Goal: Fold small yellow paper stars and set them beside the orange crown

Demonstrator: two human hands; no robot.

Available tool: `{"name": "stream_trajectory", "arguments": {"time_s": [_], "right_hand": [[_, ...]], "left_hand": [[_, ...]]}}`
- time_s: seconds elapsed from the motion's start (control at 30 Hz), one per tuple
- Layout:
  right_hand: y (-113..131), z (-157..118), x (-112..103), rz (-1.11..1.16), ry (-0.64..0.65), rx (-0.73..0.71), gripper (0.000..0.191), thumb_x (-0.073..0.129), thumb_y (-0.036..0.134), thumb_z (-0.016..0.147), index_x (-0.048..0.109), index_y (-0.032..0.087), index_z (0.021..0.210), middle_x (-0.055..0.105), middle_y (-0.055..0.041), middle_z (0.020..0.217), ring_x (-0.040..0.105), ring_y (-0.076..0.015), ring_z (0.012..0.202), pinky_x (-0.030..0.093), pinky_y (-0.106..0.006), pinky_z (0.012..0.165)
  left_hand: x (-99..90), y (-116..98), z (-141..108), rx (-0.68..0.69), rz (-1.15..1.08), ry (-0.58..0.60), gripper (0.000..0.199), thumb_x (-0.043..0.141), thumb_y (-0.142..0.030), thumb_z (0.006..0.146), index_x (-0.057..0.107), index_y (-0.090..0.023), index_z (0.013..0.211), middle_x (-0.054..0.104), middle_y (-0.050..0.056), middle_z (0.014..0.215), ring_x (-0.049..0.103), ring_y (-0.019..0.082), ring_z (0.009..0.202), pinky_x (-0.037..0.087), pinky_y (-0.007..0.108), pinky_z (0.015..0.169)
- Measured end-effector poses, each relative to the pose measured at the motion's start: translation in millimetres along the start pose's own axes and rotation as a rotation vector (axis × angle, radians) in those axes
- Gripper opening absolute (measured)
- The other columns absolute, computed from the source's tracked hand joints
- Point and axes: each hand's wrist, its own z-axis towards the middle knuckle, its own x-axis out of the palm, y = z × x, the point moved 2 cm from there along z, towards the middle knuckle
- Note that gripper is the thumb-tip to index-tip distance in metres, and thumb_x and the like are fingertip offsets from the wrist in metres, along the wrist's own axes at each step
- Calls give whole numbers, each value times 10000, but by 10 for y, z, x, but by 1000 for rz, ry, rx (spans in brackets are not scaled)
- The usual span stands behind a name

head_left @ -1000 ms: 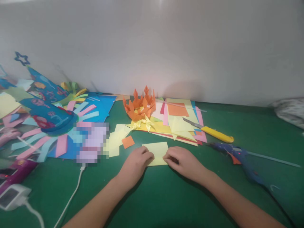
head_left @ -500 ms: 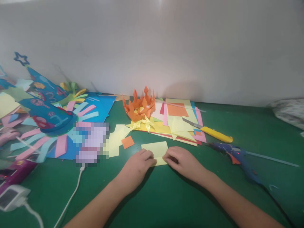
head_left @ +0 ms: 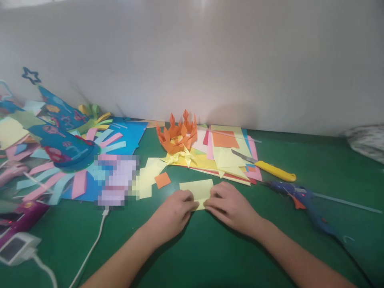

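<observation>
Pinching between thumb and fingertips, the left hand (head_left: 177,210) has its grip on the left side of the paper (head_left: 196,189), close to its near edge; the right hand (head_left: 231,206) pinches that same edge at the right. The pale yellow paper lies on the green tabletop (head_left: 192,260) between the hands, its near edge turned up in a narrow strip. An orange square (head_left: 163,180) lies beyond the left hand, near some yellow scraps (head_left: 146,182). Farther back, an orange crown (head_left: 175,139) stands beside a paper stack (head_left: 206,163), and a cutter (head_left: 276,171) rests its blade over the stack's right side. Right of the right hand lies a blue glue gun (head_left: 312,206). Blue hats (head_left: 64,145) with paper fringes stand at the left.
</observation>
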Motion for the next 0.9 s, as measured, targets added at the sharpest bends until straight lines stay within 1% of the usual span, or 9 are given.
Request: {"name": "stream_trajectory", "arguments": {"time_s": [0.07,0.1,0.23,0.27,0.33,0.4,0.47,0.73,0.9], "right_hand": [[42,-8,21,-47,31,-125,189,475,278,916,654,220,899,568,-48,803,472,-171,768,328,-311,702],[57,-11,29,-61,48,-161,196,469,289,921,653,224,930,576,-47,804,472,-170,769,324,-314,707],[66,-8,4,-59,85,-184,224,443,269,928,653,221,992,588,-49,816,471,-174,788,321,-333,729],[58,-6,-18,-46,86,-186,225,443,257,924,658,215,974,586,-51,815,469,-176,790,322,-339,733],[28,-3,-69,-26,89,-191,232,446,238,907,670,194,864,570,-51,783,455,-175,771,324,-343,722],[-19,-7,-115,-29,99,-183,287,453,235,891,634,180,675,538,-44,716,428,-173,735,321,-343,699],[-72,-16,-147,-35,100,-171,322,451,241,886,589,174,603,508,-34,654,405,-171,707,317,-340,680],[-177,-50,-146,11,83,-195,339,436,199,889,519,175,561,499,-25,618,369,-163,676,318,-330,666],[-199,-49,-124,47,30,-212,334,447,183,885,498,168,555,484,-17,610,362,-152,660,313,-322,650]], "left_hand": [[3,12,3,-4,-11,5,283,411,-73,862,646,-191,964,563,59,891,532,173,855,447,278,749],[1,15,6,-6,-16,6,277,418,-72,858,647,-191,961,563,57,887,531,172,851,445,276,744],[-25,13,19,-10,-32,17,279,424,-70,856,651,-195,960,564,51,881,533,166,841,439,264,732],[-32,14,20,-8,-33,21,283,425,-72,856,654,-199,963,566,49,877,535,164,838,438,262,729],[-42,21,16,8,-26,28,298,430,-76,854,663,-213,979,569,44,859,537,162,822,434,262,719],[-48,34,6,34,-10,34,320,431,-80,852,673,-230,996,571,39,836,539,160,801,428,265,702],[-58,48,-6,54,-2,43,340,427,-78,847,683,-240,1003,579,41,836,545,160,797,425,268,695],[-164,26,-44,71,-1,78,374,418,-43,807,705,-220,969,609,57,877,570,163,817,445,267,690],[-242,40,-85,48,-2,106,336,438,-16,746,706,-202,828,598,32,829,557,148,778,444,255,679]]}}
